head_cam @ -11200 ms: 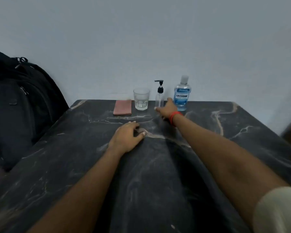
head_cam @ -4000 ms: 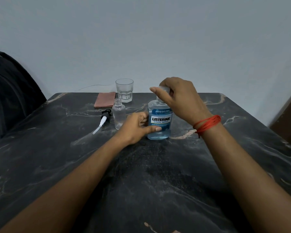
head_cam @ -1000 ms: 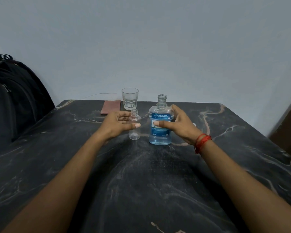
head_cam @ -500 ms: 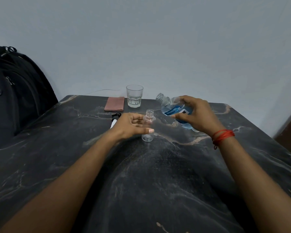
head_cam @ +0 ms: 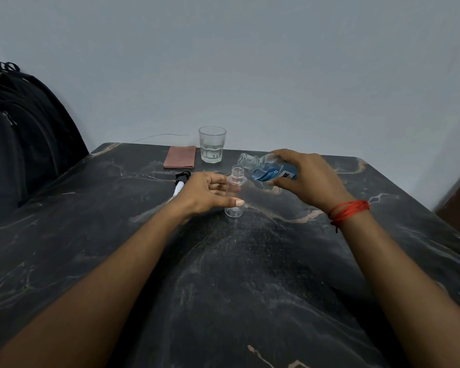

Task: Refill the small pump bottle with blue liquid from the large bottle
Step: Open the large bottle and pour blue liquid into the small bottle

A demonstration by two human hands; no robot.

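The small pump bottle (head_cam: 234, 192) stands upright on the desk (head_cam: 250, 274), the left hand (head_cam: 207, 193) curled loosely around it, thumb in front. The right hand (head_cam: 307, 176) grips the large bottle (head_cam: 266, 168), tipped mouth-first just above the small neck. No stream is discernible. Half a second ago the mouth was further from the neck
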